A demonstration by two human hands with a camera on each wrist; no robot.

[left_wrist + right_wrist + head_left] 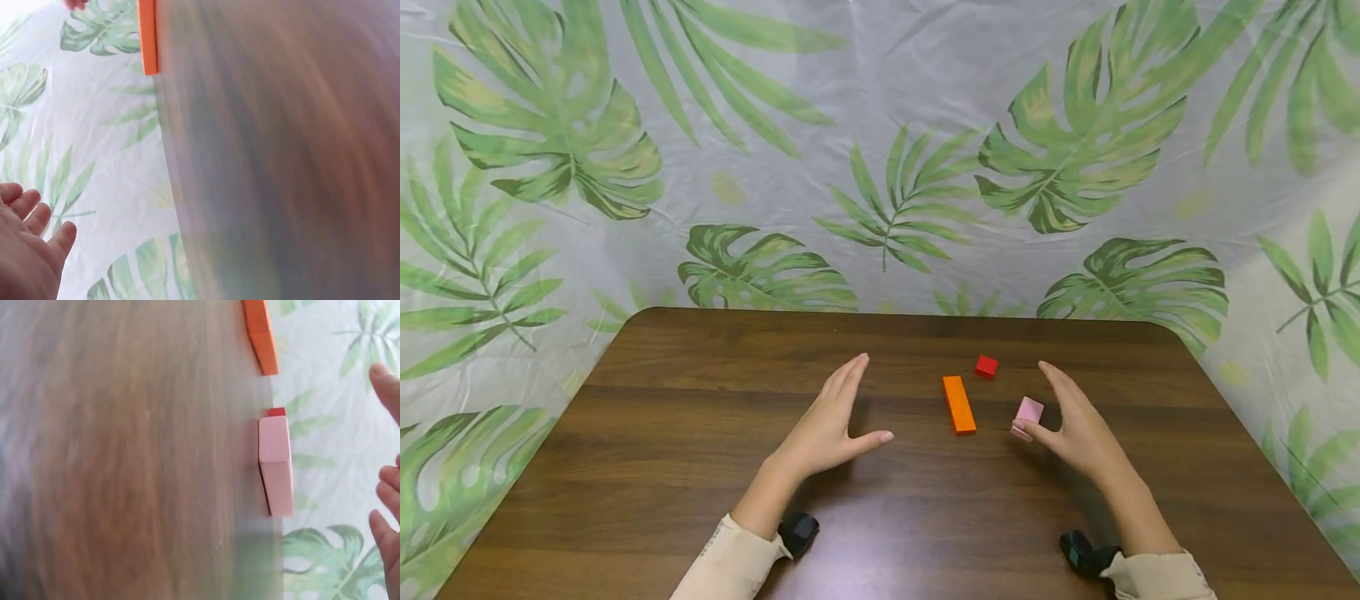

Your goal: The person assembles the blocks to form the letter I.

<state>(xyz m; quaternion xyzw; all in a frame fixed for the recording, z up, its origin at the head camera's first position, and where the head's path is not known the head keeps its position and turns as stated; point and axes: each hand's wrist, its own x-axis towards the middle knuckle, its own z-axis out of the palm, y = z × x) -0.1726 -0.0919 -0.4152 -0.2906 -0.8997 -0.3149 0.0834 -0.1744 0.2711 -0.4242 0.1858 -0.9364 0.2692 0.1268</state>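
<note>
Both hands are held over the brown table with fingers extended and thumbs spread toward each other. My left hand (825, 425), to the left of the blocks, holds nothing. Nearest to my right hand (1081, 427) is a pink block (1030, 411); the thumb overlaps its lower edge in the head view, and no fingers curl round it. A long orange block (959, 405) lies between the hands, closer to the right one. Behind it sits a small red block (987, 367). In the right wrist view the pink block (275, 465) partly hides the red one (277, 412).
The dark wooden table (662, 433) has rounded far corners. Right behind its far edge hangs a pale cloth (910, 83) printed with green leaves. Black wrist cameras are strapped below each hand, at the cuffs of light sleeves (730, 558).
</note>
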